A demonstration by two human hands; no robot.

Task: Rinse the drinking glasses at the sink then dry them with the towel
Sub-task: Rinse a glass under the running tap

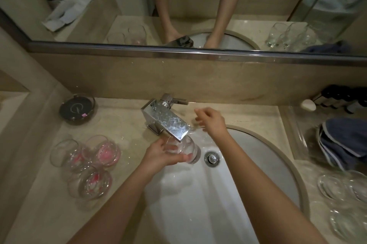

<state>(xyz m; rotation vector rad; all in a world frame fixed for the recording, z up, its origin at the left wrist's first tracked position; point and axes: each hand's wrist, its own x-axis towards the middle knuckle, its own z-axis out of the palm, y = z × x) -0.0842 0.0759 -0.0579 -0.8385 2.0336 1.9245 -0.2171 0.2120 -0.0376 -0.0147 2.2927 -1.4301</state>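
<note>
The left hand (158, 153) fingers curl around the clear round drinking glass (186, 151) under the chrome faucet (168, 122) (right hand (212, 120) loosely curled, empty); wet glass may slip.

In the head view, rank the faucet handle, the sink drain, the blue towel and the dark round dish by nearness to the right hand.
From the right hand:
1. Faucet handle, just left of it, behind the spout.
2. Sink drain, below it in the basin.
3. Blue towel, far right on the counter.
4. Dark round dish, far left; close to the towel's rank.
</note>
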